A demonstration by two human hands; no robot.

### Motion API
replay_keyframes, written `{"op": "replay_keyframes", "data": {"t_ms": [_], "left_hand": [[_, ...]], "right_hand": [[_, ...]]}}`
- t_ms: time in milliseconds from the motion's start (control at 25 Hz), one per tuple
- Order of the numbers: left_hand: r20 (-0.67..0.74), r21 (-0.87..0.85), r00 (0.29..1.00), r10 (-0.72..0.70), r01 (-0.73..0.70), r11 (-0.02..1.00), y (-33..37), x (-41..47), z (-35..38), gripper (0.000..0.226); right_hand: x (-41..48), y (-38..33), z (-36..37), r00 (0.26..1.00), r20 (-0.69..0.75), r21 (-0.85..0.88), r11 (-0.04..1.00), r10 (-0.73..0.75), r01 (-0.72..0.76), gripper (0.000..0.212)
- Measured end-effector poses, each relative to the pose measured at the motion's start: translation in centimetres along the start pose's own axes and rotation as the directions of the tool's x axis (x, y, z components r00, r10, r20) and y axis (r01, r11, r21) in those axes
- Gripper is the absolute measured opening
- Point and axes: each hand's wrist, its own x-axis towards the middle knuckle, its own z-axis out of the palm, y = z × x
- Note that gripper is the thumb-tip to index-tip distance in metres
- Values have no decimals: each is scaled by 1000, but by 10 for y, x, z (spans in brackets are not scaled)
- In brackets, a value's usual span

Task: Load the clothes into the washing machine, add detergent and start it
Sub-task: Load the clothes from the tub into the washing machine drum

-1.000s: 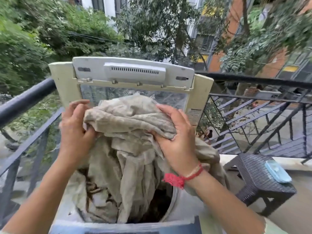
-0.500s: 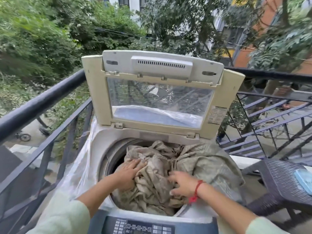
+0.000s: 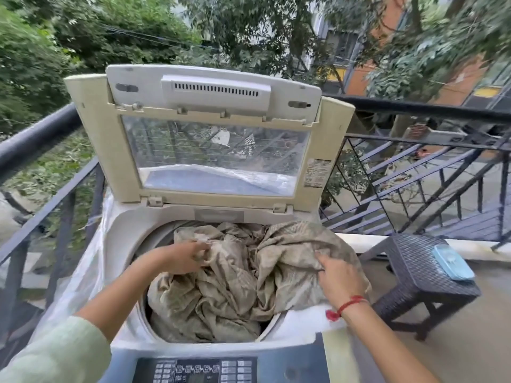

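A top-loading washing machine [image 3: 121, 225] stands on a balcony with its lid [image 3: 94, 139] raised upright. Crumpled beige clothes [image 3: 221, 299] fill the drum, and one fold spills over the right rim. My left hand [image 3: 185, 257] pinches the cloth at the drum's left side. On the overhanging fold at the right, my right hand [image 3: 338, 280] has its fingers closed on the fabric; a red thread circles that wrist. The dark control panel [image 3: 193, 370] runs along the near edge. No detergent is visible.
A black metal railing [image 3: 36, 139] runs along the left and behind the machine. A dark wicker stool [image 3: 414, 275] stands at the right with a light blue flat object [image 3: 453, 261] on it. Trees and buildings lie beyond.
The bundle, held up in front of the lid a second ago, has come down into the drum. My right hand has shifted right onto the fold over the rim.
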Motion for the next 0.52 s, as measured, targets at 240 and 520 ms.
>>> {"op": "replay_keyframes", "data": {"t_ms": [240, 520], "left_hand": [[-303, -171, 951, 56, -112, 979, 21, -29, -21, 95], [-299, 62, 947, -120, 144, 988, -11, -2, -10, 67]], "right_hand": [[-10, -79, -4, 984, -33, 526, 834, -173, 164, 51], [-28, -164, 82, 763, 394, 84, 847, -512, 525, 72]]}}
